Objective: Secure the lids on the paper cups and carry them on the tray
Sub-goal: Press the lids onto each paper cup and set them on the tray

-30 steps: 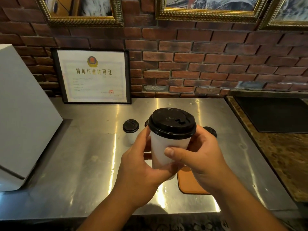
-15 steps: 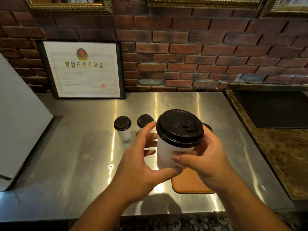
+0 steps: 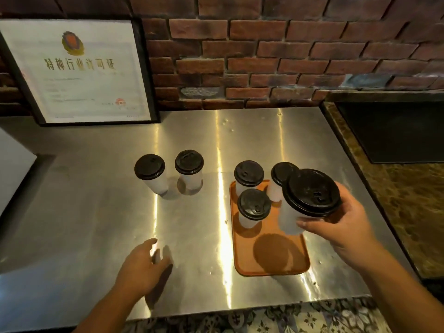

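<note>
My right hand (image 3: 346, 227) grips a white paper cup with a black lid (image 3: 310, 193), held tilted above the right side of the orange tray (image 3: 276, 263). Three lidded cups stand on the tray's far half: one at the back left (image 3: 248, 174), one at the back right (image 3: 280, 175), partly hidden by the held cup, and one nearer (image 3: 253, 205). Two more lidded cups (image 3: 150, 170) (image 3: 189, 165) stand on the steel counter left of the tray. My left hand (image 3: 144, 265) hovers low over the counter, fingers relaxed, holding nothing.
The steel counter (image 3: 96, 212) ends at a near edge above patterned floor. A framed certificate (image 3: 79, 70) leans on the brick wall at the back left. A white box (image 3: 12, 169) sits far left. A marble top with a dark inset panel (image 3: 394, 131) adjoins on the right.
My left hand has let go of the cup and dropped toward the counter. My right hand alone has carried the cup right and down over the tray. The view has tilted downward.
</note>
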